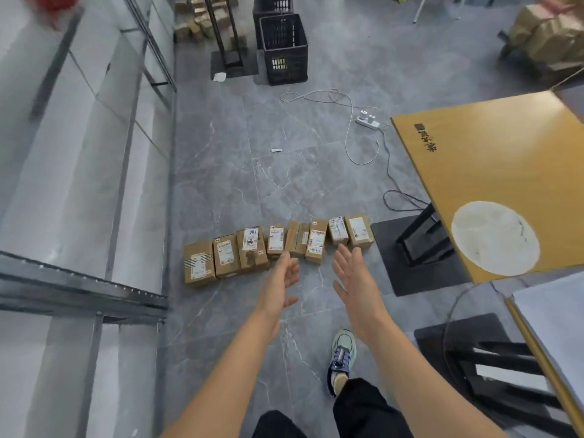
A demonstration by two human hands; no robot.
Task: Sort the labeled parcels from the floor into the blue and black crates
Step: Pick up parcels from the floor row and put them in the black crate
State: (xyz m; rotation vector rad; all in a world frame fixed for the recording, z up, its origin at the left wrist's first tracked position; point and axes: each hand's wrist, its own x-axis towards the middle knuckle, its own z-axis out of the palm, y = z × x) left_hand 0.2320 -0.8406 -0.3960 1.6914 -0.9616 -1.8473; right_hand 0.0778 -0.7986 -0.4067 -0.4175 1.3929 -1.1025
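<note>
Here, the floor: grey marbled tiles fill the middle of the frame.
Parcels: eight small cardboard boxes with white labels stand side by side in a slightly curved row, just below the centre of the frame.
Left hand: reaches toward the middle of the row, fingers loosely apart and a little bent, thumb out, holding nothing. Its fingertips overlap the near edge of the row in the picture; whether they touch cannot be told.
Right hand: stretched out flat with straight, spread fingers, empty, its fingertips just short of the two boxes at the right end of the row.
Black crate: stands on the floor at the top centre, well apart from the row; a second black crate stands right behind it.
Yellow table: at the right edge, with a round pale mark on its top.
Power strip: white, on the floor beside the table's upper corner, with a white cable looping away to its left.
Shoe: pale green and blue, lower centre, below the right forearm.
Metal shelving: runs down the left side.
</note>
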